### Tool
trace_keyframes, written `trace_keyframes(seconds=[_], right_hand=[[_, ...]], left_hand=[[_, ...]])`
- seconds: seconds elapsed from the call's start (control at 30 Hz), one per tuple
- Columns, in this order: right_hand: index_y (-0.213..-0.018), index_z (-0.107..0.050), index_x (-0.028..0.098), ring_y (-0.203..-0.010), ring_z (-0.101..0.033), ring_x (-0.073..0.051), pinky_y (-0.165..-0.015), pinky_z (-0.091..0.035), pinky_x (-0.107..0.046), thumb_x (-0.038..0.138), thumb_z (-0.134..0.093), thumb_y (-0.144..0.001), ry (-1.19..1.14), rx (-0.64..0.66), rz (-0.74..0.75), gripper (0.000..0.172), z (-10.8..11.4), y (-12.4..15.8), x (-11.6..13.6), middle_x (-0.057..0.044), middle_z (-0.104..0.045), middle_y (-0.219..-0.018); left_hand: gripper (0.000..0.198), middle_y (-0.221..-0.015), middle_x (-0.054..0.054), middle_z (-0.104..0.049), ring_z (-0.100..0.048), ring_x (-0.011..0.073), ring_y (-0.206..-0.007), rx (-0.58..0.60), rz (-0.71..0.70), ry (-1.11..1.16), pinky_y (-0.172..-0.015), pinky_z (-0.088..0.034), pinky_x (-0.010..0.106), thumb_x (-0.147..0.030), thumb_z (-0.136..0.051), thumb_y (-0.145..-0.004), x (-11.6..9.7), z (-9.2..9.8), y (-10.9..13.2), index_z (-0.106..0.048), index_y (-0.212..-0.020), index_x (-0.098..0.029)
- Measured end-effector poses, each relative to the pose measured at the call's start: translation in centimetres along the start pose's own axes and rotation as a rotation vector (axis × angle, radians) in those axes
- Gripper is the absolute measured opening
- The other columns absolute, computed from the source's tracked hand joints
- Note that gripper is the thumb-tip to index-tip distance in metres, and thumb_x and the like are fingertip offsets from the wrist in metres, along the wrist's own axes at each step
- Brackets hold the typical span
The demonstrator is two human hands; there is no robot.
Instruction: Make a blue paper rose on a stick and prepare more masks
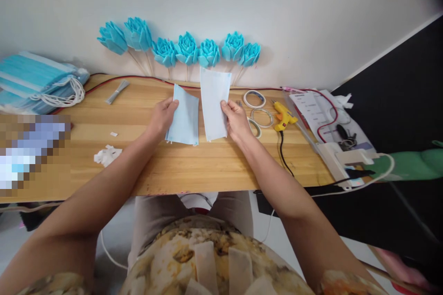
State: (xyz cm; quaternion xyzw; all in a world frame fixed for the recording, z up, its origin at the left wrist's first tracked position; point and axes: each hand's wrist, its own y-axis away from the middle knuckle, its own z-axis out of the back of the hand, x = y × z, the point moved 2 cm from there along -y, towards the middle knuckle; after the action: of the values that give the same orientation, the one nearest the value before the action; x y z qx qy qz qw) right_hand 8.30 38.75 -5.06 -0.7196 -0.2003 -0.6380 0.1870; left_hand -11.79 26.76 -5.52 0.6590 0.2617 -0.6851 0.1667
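Note:
My left hand [164, 117] pinches the left edge of a light blue sheet [186, 117] that looks like a piece of a face mask. A paler, whitish sheet [215, 101] of similar shape is gripped at its right edge by my right hand [236, 117]. Both pieces are held up side by side over the wooden table [204, 170], with a narrow gap between them. Behind them, several blue flowers [187, 50] on thin sticks lean against the wall.
A stack of blue face masks [34, 78] lies at the left, near a bundle of grey strips [117, 92] and crumpled white scraps [107, 156]. To the right are tape rolls [254, 99], a yellow glue gun [284, 116] with a black cord, and a white power strip [334, 166].

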Motion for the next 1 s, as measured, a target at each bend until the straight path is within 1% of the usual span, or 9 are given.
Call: trace_keyframes(seconds=[0.1, 0.17, 0.3, 0.43, 0.57, 0.67, 0.77, 0.87, 1.0], right_hand=[[-0.096, -0.062, 0.026, -0.088, -0.069, -0.021, -0.082, -0.056, -0.035, 0.071, -0.08, -0.068, -0.041, 0.04, -0.013, 0.056, -0.3, 0.4, 0.3, -0.001, -0.075, -0.091], [-0.099, -0.063, 0.026, -0.084, -0.068, -0.02, -0.078, -0.057, -0.034, 0.066, -0.084, -0.067, -0.072, 0.068, -0.024, 0.056, -0.5, 0.7, 0.4, 0.0, -0.075, -0.089], [-0.102, -0.064, 0.027, -0.078, -0.067, -0.019, -0.07, -0.056, -0.033, 0.067, -0.086, -0.065, -0.072, 0.109, -0.049, 0.059, -0.7, 1.0, 0.6, 0.001, -0.074, -0.088], [-0.105, -0.063, 0.028, -0.079, -0.069, -0.02, -0.072, -0.058, -0.035, 0.07, -0.086, -0.065, -0.08, 0.16, -0.064, 0.062, -1.0, 1.3, 0.9, 0.001, -0.075, -0.088], [-0.104, -0.064, 0.029, -0.081, -0.071, -0.021, -0.077, -0.061, -0.038, 0.067, -0.088, -0.065, -0.111, 0.202, -0.054, 0.06, -1.3, 1.5, 1.1, 0.0, -0.076, -0.089], [-0.105, -0.064, 0.029, -0.086, -0.072, -0.022, -0.077, -0.061, -0.038, 0.067, -0.089, -0.064, -0.098, 0.215, -0.05, 0.062, -1.3, 1.6, 1.2, 0.0, -0.077, -0.092], [-0.105, -0.065, 0.028, -0.089, -0.071, -0.022, -0.075, -0.06, -0.036, 0.065, -0.09, -0.064, -0.097, 0.197, -0.06, 0.06, -1.2, 1.7, 1.2, -0.001, -0.077, -0.097], [-0.1, -0.067, 0.027, -0.082, -0.067, -0.019, -0.065, -0.055, -0.032, 0.06, -0.09, -0.064, -0.112, 0.168, -0.069, 0.055, -1.1, 1.6, 1.2, -0.001, -0.075, -0.095], [-0.1, -0.07, 0.026, -0.075, -0.063, -0.017, -0.06, -0.052, -0.031, 0.059, -0.09, -0.065, -0.122, 0.149, -0.067, 0.053, -1.0, 1.4, 1.1, 0.0, -0.073, -0.091]], left_hand=[[0.047, -0.134, 0.013, -0.071, -0.057, 0.0351, -0.137, -0.113, -0.245, -0.247, -0.125, -0.036, 0.051, -0.058, -0.064, -0.096, -2.1, -0.1, 0.8, -0.075, -0.115, -0.016], [0.055, -0.14, 0.013, -0.068, -0.059, 0.0322, -0.135, -0.09, -0.287, -0.211, -0.122, -0.039, 0.049, -0.062, -0.058, -0.1, -2.9, -0.5, 1.3, -0.072, -0.128, -0.017], [0.063, -0.135, 0.013, -0.07, -0.068, 0.0287, -0.116, 0.056, -0.117, 0.055, -0.101, -0.057, 0.044, -0.066, -0.066, -0.094, -3.0, -1.7, 2.0, -0.067, -0.138, -0.021], [0.071, -0.133, 0.013, -0.07, -0.071, 0.0251, -0.104, 0.151, 0.091, 0.277, -0.09, -0.061, 0.041, -0.056, -0.082, -0.083, -2.3, -2.6, 2.2, -0.062, -0.142, -0.022], [0.071, -0.12, 0.011, -0.075, -0.072, 0.0245, -0.098, 0.229, 0.155, 0.319, -0.09, -0.06, 0.042, -0.053, -0.086, -0.08, -2.0, -2.9, 2.3, -0.064, -0.14, -0.022], [0.066, -0.116, 0.01, -0.077, -0.072, 0.0298, -0.108, 0.259, 0.143, 0.281, -0.097, -0.059, 0.046, -0.05, -0.088, -0.076, -2.1, -3.0, 2.4, -0.069, -0.133, -0.022], [0.061, -0.118, 0.01, -0.078, -0.071, 0.0326, -0.114, 0.226, 0.114, 0.257, -0.1, -0.057, 0.048, -0.044, -0.09, -0.071, -2.1, -3.0, 2.4, -0.072, -0.124, -0.02], [0.051, -0.113, 0.008, -0.078, -0.072, 0.0297, -0.107, 0.173, 0.094, 0.226, -0.098, -0.057, 0.046, -0.041, -0.089, -0.069, -2.1, -2.8, 2.3, -0.073, -0.112, -0.019], [0.045, -0.107, 0.006, -0.079, -0.072, 0.0286, -0.103, 0.196, 0.083, 0.183, -0.096, -0.056, 0.044, -0.042, -0.087, -0.07, -2.2, -2.7, 2.4, -0.074, -0.106, -0.019]])
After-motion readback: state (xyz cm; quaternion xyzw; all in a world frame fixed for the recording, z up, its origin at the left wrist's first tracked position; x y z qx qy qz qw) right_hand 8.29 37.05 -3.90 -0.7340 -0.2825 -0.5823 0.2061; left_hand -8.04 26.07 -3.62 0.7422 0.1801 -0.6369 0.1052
